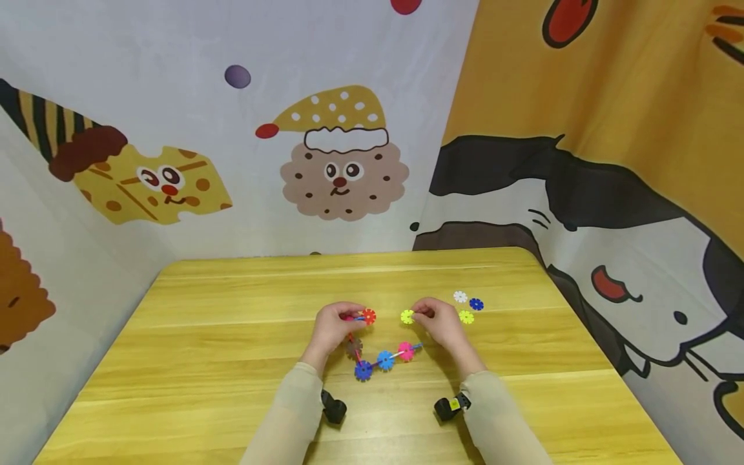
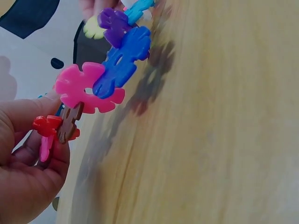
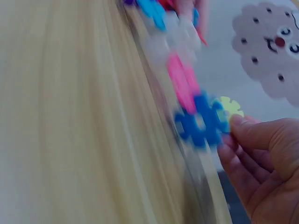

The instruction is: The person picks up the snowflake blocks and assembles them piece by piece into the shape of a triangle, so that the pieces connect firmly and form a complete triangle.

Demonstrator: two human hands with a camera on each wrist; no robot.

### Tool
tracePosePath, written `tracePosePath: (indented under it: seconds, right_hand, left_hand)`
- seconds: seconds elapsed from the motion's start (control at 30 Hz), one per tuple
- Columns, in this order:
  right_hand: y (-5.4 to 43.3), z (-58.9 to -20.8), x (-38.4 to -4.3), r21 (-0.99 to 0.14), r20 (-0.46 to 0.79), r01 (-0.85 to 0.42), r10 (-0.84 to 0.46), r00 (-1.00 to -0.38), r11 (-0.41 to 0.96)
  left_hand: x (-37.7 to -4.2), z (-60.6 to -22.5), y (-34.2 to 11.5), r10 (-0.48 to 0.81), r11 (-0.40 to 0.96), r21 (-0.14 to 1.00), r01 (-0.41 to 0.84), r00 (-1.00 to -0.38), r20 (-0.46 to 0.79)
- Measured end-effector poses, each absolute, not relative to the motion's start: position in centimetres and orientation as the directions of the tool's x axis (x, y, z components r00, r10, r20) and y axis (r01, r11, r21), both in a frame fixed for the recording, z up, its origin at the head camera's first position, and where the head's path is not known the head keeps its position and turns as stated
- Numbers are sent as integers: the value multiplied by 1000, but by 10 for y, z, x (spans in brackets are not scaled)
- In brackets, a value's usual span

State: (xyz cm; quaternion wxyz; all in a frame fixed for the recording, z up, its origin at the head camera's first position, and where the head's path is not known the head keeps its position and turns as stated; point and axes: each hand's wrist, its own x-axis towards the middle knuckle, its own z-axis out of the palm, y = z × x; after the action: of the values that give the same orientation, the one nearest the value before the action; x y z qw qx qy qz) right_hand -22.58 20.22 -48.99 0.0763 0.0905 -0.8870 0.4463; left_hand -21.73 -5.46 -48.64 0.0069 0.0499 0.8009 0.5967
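In the head view my left hand (image 1: 336, 328) pinches one end of a chain of slotted, flower-shaped plastic discs, beside a red disc (image 1: 369, 316). From there the chain curves over the table through a brown disc (image 1: 354, 349), a dark blue disc (image 1: 363, 370), a light blue disc (image 1: 385, 360) and a pink disc (image 1: 405, 351). My right hand (image 1: 438, 321) pinches a single yellow disc (image 1: 407, 316) between thumb and fingers. The right wrist view has this yellow disc (image 3: 230, 106) behind the chain's blue end disc (image 3: 201, 122); whether they touch I cannot tell.
To the right of my right hand lie a loose white disc (image 1: 460, 296), a blue disc (image 1: 476, 303) and another yellow disc (image 1: 467, 317). The wooden table (image 1: 203, 361) backs onto a cartoon-printed curtain (image 1: 250, 194). A dark camera (image 1: 334, 408) is strapped to my left wrist.
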Motion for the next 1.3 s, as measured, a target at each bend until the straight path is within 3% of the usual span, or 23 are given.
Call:
tracePosePath:
  seconds: [0.23, 0.53, 0.87, 1.3]
  right_hand:
    - [167, -493, -232, -754, 335, -359, -147, -931, 550]
    - [153, -492, -231, -682, 402, -423, -178, -898, 597]
    - [153, -493, -230, -729, 430, -446, -159, -889, 520]
    - [148, -494, -231, -709, 454, -465, -163, -876, 530]
  left_hand:
    - [-219, -488, -53, 84, 316, 943, 107, -993, 84]
    - [-219, -488, -53, 74, 310, 944, 114, -993, 96]
    - [-219, -491, -53, 62, 318, 943, 98, -995, 82]
    - [-217, -491, -46, 50, 330, 938, 109, -994, 98]
